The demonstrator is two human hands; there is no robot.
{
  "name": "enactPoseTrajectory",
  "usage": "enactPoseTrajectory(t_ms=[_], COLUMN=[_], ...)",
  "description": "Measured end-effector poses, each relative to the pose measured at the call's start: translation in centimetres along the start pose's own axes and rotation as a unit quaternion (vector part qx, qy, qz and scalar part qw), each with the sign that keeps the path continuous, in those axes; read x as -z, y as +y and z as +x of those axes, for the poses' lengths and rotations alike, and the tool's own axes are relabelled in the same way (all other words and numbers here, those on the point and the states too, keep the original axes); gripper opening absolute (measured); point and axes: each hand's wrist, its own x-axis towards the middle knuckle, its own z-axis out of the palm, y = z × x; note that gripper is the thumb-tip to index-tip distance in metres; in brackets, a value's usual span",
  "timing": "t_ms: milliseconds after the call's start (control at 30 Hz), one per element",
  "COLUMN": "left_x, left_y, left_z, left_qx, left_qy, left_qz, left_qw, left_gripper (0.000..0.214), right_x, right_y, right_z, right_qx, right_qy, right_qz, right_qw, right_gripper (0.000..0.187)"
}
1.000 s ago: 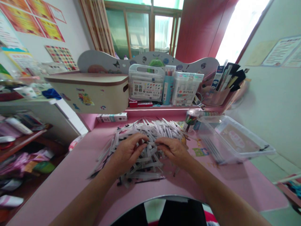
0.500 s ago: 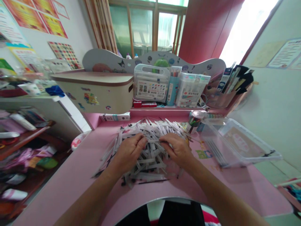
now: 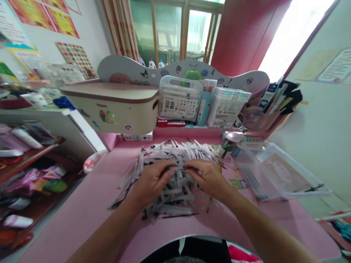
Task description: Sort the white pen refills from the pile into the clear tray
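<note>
A big heap of white pens with black tips [image 3: 175, 160] lies on the pink desk [image 3: 82, 212]. My left hand [image 3: 152, 180] rests on the middle of the heap, fingers curled and pinching a pen. My right hand [image 3: 207, 177] sits beside it on the right, fingers also curled on a pen; the fingertips of the two hands almost meet. What exactly lies under the fingers is partly hidden.
A clear plastic box [image 3: 279, 171] stands at the right with a few pens inside. A round pen cup [image 3: 229, 142] stands behind the heap. On the raised shelf are marker cases [image 3: 179, 98], a cream storage box [image 3: 115, 107] and a holder [image 3: 270, 106]. Cluttered shelves [image 3: 24, 157] fill the left.
Both hands stay on the heap and their fingertips have drawn slightly closer together. The view has shifted a little, so everything sits lower and further right.
</note>
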Motion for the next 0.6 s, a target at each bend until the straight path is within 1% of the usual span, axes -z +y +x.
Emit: enactPoseTrajectory(t_ms=[67,100,167,200,233,267,300,367,433,500,600], left_x=[-0.4,-0.5,-0.9,-1.0,-1.1,-1.1,-1.2,-1.2,-1.2,-1.1,-1.1], left_y=[-0.3,-0.5,-1.0,-1.2,-1.4,-1.6,-1.8,-2.1,-2.2,-2.3,-2.4], left_z=[0.0,-0.1,-0.1,-0.1,0.0,0.0,0.0,0.1,0.0,0.0,-0.1], left_qx=[0.016,0.035,0.089,0.115,0.136,0.152,0.162,0.176,0.18,0.181,0.181], left_qy=[-0.008,0.007,0.072,0.111,0.145,0.173,0.193,0.214,0.223,0.227,0.228], left_qz=[-0.014,-0.022,-0.039,-0.052,-0.066,-0.081,-0.095,-0.115,-0.124,-0.13,-0.139], left_qw=[1.0,0.999,0.993,0.986,0.978,0.97,0.963,0.954,0.95,0.948,0.947], left_gripper=[0.021,0.02,0.022,0.024,0.024,0.024,0.024,0.023,0.023,0.024,0.025], right_x=[-0.2,-0.2,-0.3,-0.5,-0.6,-0.9,-1.2,-2.0,-2.7,-3.2,-3.6], right_y=[0.2,0.4,1.0,1.4,1.7,1.9,2.1,2.2,2.0,1.7,1.6], right_z=[0.4,0.6,0.6,0.6,0.4,0.2,0.0,-0.4,-0.6,-0.7,-0.5], right_qx=[0.012,0.01,-0.007,-0.017,-0.023,-0.025,-0.021,-0.01,-0.007,-0.017,-0.037], right_qy=[0.01,0.034,0.121,0.16,0.179,0.176,0.149,0.068,0.012,-0.009,-0.014], right_qz=[-0.007,-0.009,-0.018,-0.029,-0.045,-0.068,-0.096,-0.153,-0.196,-0.226,-0.254], right_qw=[1.0,0.999,0.992,0.987,0.982,0.982,0.984,0.986,0.981,0.974,0.966], right_gripper=[0.018,0.023,0.03,0.028,0.024,0.018,0.013,0.008,0.008,0.012,0.015])
